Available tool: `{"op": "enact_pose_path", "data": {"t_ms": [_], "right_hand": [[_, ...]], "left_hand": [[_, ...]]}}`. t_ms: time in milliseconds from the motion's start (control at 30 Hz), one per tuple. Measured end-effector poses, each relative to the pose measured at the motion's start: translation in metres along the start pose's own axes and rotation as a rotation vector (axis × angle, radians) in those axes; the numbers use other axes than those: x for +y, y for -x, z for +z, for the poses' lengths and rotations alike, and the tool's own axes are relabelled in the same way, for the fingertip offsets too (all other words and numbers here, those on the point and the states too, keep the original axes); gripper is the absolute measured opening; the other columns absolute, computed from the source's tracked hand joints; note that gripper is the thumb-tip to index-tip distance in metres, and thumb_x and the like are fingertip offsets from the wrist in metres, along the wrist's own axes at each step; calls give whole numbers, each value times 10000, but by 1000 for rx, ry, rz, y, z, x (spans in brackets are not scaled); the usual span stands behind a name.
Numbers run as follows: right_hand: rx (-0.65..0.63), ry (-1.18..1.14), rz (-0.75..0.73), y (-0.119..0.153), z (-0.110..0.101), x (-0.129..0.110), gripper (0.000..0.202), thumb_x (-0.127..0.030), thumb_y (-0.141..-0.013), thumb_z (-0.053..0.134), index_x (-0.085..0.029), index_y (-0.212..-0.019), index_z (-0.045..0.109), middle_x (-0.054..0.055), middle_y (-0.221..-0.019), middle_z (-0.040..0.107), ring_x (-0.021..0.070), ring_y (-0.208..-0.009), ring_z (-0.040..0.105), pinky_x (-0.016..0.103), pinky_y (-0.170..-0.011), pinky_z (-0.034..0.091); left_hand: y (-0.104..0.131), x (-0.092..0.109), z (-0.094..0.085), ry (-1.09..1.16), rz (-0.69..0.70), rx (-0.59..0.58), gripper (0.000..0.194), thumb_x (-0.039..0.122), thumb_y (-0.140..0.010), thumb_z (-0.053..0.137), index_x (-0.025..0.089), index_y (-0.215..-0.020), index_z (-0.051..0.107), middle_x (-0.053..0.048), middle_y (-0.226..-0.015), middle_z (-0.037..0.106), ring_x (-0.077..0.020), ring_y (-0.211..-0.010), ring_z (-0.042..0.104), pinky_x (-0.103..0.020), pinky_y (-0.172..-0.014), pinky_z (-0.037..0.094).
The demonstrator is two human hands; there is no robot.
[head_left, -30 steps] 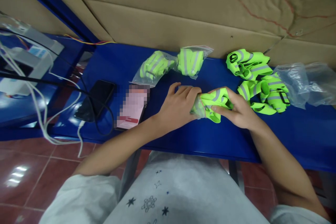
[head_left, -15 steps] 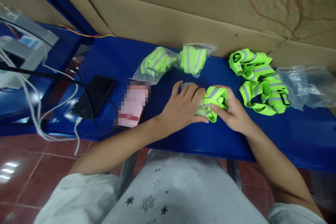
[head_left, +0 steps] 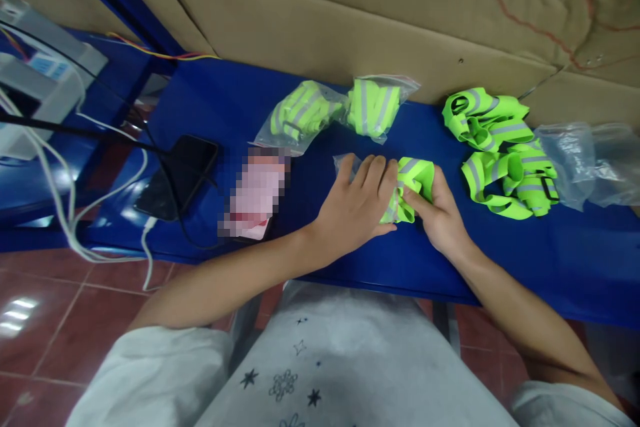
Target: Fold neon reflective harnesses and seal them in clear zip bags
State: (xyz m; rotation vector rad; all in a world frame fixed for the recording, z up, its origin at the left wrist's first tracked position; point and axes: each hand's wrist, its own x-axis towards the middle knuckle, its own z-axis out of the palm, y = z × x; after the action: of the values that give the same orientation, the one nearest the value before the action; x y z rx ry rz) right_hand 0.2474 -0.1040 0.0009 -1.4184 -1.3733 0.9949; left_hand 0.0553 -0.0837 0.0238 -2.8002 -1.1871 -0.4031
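A folded neon-yellow reflective strap (head_left: 417, 177) with a grey stripe is between my hands, over the near part of the table. My right hand (head_left: 443, 213) grips it from the right, thumb on top. My left hand (head_left: 357, 203) is curled over a clear zip bag (head_left: 345, 165), which pokes out behind the fingers. The left end of the strap lies inside the bag's mouth, under my left fingers; how deep is hidden. Farther back are two filled bags, one with a bundled strap (head_left: 303, 113) and another with a folded strap (head_left: 373, 107).
Two loose reflective straps, one behind (head_left: 487, 117) and one nearer (head_left: 515, 180), lie to the right beside flat clear bags (head_left: 575, 163). To the left are a lit phone (head_left: 255, 193), a dark phone (head_left: 180, 177) and white cables (head_left: 75, 233). Brown cardboard (head_left: 325, 27) backs the blue table (head_left: 310, 273).
My left hand has shifted slightly right over the strap, and more of the bag shows behind its fingers. The strap's left part is more covered. The view has tilted a little.
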Motion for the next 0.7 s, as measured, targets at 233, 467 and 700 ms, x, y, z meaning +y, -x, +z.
{"op": "enact_pose_path", "data": {"t_ms": [233, 467, 700], "right_hand": [[-214, 378, -198, 8, -9, -8, 496, -471, -1060, 518, -252, -1487, 390, 135, -1334, 608, 297, -1162, 630, 471, -986, 549], [-247, 506, -392, 6, -22, -7, 537, -398, -1026, 604, -263, -1495, 380, 129, -1386, 605, 298, -1176, 664, 461, -987, 575], [-12, 230, -116, 8, -8, -16, 317, -436, -957, 720, -252, -1131, 531, 2, -918, 635, 164, -767, 630, 303, -659, 545]], "left_hand": [[-5, -16, 11, 122, -56, 6, 931, 597, -899, 712, 29, -1561, 386, -205, -1272, 669, -348, -1084, 668, -478, -1000, 438], [-6, -18, 2, 174, -24, 36, 1187, 666, -765, 835, 165, -1655, 230, -96, -1123, 682, -292, -948, 673, -396, -890, 447], [-4, -13, 1, 127, 45, 19, 1320, 773, -689, 817, 203, -1687, 169, -139, -1212, 645, -311, -1003, 652, -404, -895, 438]]}}
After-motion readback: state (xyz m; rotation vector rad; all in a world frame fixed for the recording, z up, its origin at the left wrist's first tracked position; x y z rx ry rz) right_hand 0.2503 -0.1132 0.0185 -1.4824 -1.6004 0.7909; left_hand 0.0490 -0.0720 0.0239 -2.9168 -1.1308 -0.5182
